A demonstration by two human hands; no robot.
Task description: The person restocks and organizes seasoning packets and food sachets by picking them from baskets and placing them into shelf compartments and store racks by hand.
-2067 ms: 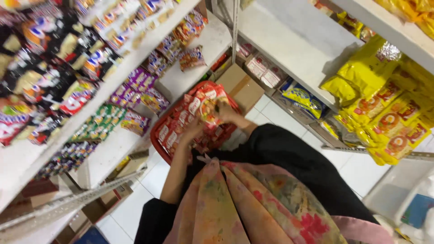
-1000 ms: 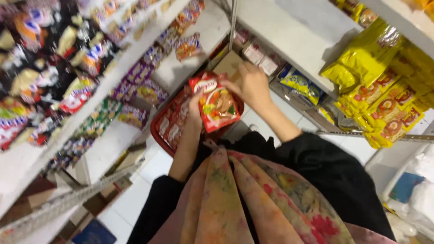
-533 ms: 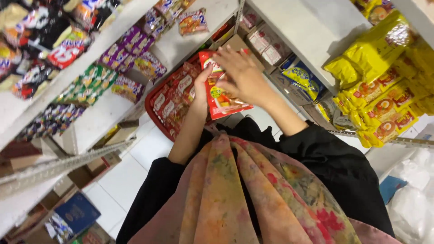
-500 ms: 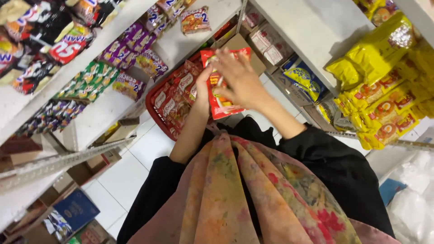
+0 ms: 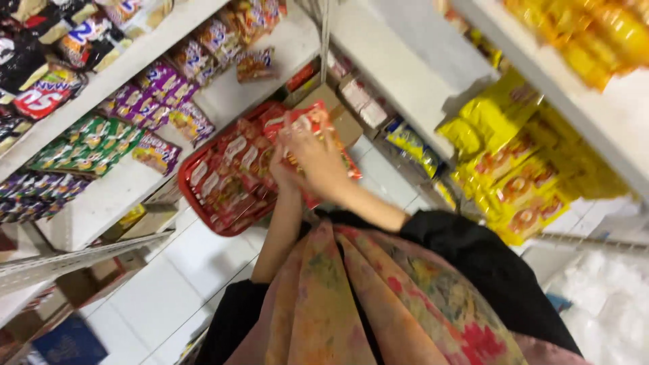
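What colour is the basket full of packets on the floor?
Red: the basket shows best in the head view, left of both hands.

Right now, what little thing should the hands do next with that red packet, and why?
Probably lower the red packet into the red basket. Both hands, right hand and left hand, hold it just above the basket, which already holds similar packets.

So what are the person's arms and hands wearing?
Both hands are bare: no gloves, and no rings or watch that I can make out. The right hand comes out of a loose black sleeve pushed up the forearm. The left arm's black sleeve stops near the elbow.
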